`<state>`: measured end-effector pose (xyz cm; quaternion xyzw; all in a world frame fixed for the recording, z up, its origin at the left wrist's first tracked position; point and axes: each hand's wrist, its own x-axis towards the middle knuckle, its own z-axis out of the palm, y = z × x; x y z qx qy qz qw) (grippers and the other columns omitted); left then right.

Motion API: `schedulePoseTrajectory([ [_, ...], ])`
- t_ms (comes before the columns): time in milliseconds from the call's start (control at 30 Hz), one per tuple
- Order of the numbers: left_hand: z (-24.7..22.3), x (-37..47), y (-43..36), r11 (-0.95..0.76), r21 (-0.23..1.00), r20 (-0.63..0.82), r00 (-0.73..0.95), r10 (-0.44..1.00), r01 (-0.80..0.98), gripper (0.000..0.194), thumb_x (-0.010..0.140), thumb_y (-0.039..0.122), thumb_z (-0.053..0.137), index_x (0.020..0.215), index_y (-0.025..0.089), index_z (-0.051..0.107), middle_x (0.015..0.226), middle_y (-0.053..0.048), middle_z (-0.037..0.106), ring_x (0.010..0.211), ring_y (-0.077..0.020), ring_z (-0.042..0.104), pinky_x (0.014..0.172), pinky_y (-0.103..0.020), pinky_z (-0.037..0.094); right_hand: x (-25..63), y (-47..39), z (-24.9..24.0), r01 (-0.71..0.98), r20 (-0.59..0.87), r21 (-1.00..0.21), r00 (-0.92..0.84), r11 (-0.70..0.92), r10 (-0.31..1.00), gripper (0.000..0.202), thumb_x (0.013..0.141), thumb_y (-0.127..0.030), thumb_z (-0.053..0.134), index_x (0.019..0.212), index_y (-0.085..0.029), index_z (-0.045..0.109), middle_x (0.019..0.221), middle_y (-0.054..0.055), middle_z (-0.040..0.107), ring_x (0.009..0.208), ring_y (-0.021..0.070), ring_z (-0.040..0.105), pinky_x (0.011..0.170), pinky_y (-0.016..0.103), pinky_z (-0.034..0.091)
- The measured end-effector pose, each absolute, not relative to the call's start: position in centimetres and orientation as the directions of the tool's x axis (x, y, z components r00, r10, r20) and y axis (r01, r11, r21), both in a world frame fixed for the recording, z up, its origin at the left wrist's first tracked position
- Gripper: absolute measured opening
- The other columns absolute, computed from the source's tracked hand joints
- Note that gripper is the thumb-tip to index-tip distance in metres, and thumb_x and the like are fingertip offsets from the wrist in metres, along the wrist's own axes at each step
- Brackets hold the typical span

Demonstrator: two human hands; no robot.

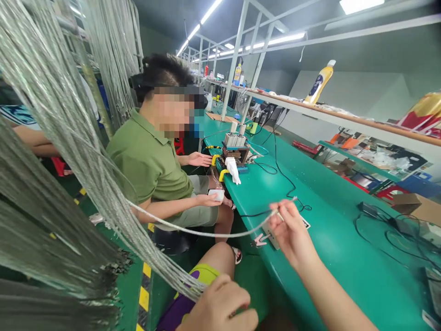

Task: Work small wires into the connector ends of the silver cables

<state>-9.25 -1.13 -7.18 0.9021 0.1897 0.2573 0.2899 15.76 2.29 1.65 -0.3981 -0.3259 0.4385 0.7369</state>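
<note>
My left hand point(222, 305), low in the middle of the view, is curled closed around the end of a bundle of silvery braided cables point(165, 264). The bundle hangs down from the upper left. Over the table edge, my right hand point(287, 230) pinches one single cable point(220, 235) near its end, between thumb and fingers. That cable sags in a curve from the bundle to my right hand. Just behind my right hand, a small pale box point(271, 235) with a pink clip point(260, 240) sits at the table's edge.
A co-worker in a green shirt point(151, 161) sits at the left, a white object point(216, 195) in one hand. A bench press point(236, 149) stands on the green table point(330, 239). Black wires point(386, 230) lie at the right. More cables point(58, 216) hang at the left.
</note>
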Motion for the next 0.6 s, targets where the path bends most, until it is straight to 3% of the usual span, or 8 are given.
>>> schedulePoseTrajectory([
  [67,-7.8,-9.4,-0.3,-0.775,0.528,0.191,0.841,0.506,0.347,0.016,0.098,0.034,0.067,0.111,0.026,0.073,0.12,-0.009,0.074,0.112,-0.0336,0.064,0.105,-0.054,0.046,16.5,5.8,2.3,-0.377,0.131,-0.871,0.438,0.314,0.889,0.029,0.081,-0.038,0.094,0.092,-0.025,0.069,0.103,0.0,0.079,0.068,0.0099,0.065,0.068,0.023,0.058],
  [133,-8.7,-9.6,0.5,-0.74,0.462,0.026,0.827,0.562,0.488,0.036,0.095,0.042,0.073,0.126,0.025,0.071,0.138,-0.013,0.068,0.133,-0.0423,0.056,0.12,-0.066,0.032,17.2,9.5,2.6,-0.364,0.093,-0.887,0.461,0.284,0.882,0.022,0.087,-0.032,0.089,0.09,-0.024,0.068,0.106,0.001,0.079,0.072,0.01,0.069,0.069,0.022,0.06],
  [200,-9.7,-10.0,1.2,-0.723,0.388,-0.119,0.809,0.576,0.571,0.056,0.089,0.049,0.08,0.137,0.023,0.067,0.147,-0.018,0.063,0.141,-0.0468,0.051,0.123,-0.071,0.024,17.8,12.9,2.5,-0.35,0.026,-0.911,0.483,0.22,0.875,0.014,0.096,-0.026,0.08,0.092,-0.022,0.067,0.105,0.002,0.079,0.074,0.0096,0.071,0.067,0.02,0.06],
  [267,-10.5,-10.3,1.7,-0.716,0.304,-0.244,0.778,0.578,0.628,0.067,0.084,0.046,0.086,0.143,0.023,0.064,0.146,-0.02,0.064,0.136,-0.0467,0.057,0.12,-0.069,0.031,18.5,16.1,2.2,-0.332,-0.064,-0.935,0.496,0.121,0.866,0.009,0.103,-0.026,0.072,0.1,-0.018,0.069,0.104,0.004,0.077,0.077,0.0115,0.071,0.068,0.023,0.061],
  [400,-11.8,-10.3,2.4,-0.696,0.191,-0.374,0.707,0.6,0.692,0.064,0.078,0.025,0.087,0.138,0.022,0.067,0.124,-0.019,0.075,0.113,-0.0411,0.072,0.099,-0.053,0.053,19.2,20.7,0.7,-0.262,-0.236,-0.958,0.482,-0.118,0.844,0.029,0.106,-0.035,0.07,0.127,-0.016,0.068,0.121,0.009,0.072,0.097,0.021,0.073,0.082,0.038,0.066],
  [600,-13.8,-10.0,2.4,-0.727,0.206,-0.417,0.731,0.54,0.655,0.044,0.076,0.013,0.079,0.121,0.016,0.075,0.099,-0.016,0.081,0.089,-0.0368,0.078,0.08,-0.043,0.058,20.0,24.6,-2.1,-0.088,-0.366,-0.922,0.51,-0.376,0.778,0.037,0.104,-0.037,0.071,0.135,-0.016,0.066,0.134,0.012,0.069,0.112,0.0265,0.072,0.094,0.047,0.064],
])
